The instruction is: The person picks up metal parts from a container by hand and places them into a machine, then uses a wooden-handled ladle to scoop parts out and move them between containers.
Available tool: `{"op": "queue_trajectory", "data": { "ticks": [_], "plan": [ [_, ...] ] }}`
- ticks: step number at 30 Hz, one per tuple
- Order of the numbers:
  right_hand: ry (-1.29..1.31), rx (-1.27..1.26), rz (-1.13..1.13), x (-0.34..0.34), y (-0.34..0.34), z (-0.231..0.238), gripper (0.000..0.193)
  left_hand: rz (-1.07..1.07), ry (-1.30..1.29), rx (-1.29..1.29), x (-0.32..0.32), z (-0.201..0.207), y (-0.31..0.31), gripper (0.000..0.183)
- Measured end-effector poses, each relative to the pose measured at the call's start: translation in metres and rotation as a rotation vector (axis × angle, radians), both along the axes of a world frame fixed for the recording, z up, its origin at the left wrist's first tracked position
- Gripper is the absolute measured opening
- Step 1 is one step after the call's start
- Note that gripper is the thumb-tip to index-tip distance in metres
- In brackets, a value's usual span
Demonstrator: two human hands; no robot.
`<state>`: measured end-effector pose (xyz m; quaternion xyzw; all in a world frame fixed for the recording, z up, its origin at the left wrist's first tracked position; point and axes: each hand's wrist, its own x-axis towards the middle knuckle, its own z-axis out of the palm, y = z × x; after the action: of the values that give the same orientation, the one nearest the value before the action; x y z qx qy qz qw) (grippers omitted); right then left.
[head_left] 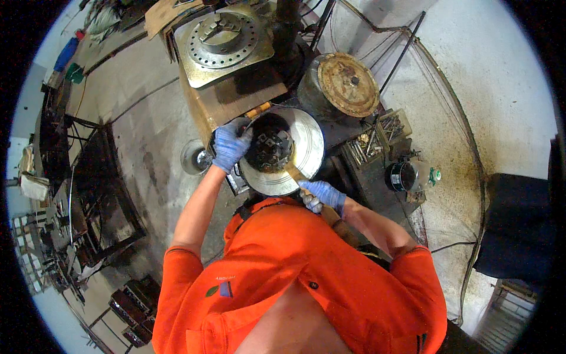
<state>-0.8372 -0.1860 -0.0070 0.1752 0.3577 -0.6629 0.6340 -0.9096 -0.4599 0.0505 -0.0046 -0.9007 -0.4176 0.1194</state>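
A round metal bucket (309, 138) is tilted in front of my body. Dark, oily-looking liquid and several small metal pieces (272, 144) show inside it. My left hand (231, 144), in a blue and white glove, is closed on the bucket's left rim. At the near right side my right hand (321, 196), in a similar glove with grey fingertips, is closed round a flat tan stick-like tool (293, 173). The tool's far end reaches into the bucket; its exact kind cannot be made out. A wooden grip (258, 110) on the bucket's handle rests by the far rim.
Beyond the bucket stands a machine table with a round chuck (223, 32) over a wooden board (236, 100). A rusty-lidded drum (348, 85) is at the far right, near a tray of metal bits (368, 144) and a plastic bottle (410, 176). A small pail (193, 158) stands left.
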Motion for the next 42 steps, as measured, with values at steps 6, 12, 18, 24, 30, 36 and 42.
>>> {"op": "queue_trajectory", "data": {
  "ticks": [6,12,18,24,30,36,42],
  "plan": [
    [-0.415,-0.185,-0.130,-0.014,0.012,-0.016,0.040,-0.027,-0.031,0.027,0.002,0.002,0.000,0.022],
    [-0.133,0.110,-0.016,-0.030,0.017,0.011,0.045,-0.001,-0.027,0.112,0.007,0.001,-0.003,0.024],
    [0.277,0.240,-0.036,0.005,0.011,0.007,0.044,-0.011,0.037,-0.079,0.005,0.003,0.001,0.026],
    [0.189,0.135,-0.022,0.013,0.008,0.002,0.041,-0.050,-0.001,-0.013,-0.001,0.001,-0.001,0.024],
    [-0.202,-0.060,-0.034,-0.001,0.006,-0.005,0.042,-0.044,0.037,-0.021,-0.006,-0.004,0.002,0.020],
    [-0.355,-0.197,-0.166,-0.011,0.012,-0.006,0.043,0.001,0.069,-0.028,-0.003,-0.008,-0.008,0.020],
    [-0.167,0.037,-0.048,-0.026,0.010,0.008,0.043,0.045,0.084,0.003,0.003,-0.002,-0.014,0.021]
  ]
}}
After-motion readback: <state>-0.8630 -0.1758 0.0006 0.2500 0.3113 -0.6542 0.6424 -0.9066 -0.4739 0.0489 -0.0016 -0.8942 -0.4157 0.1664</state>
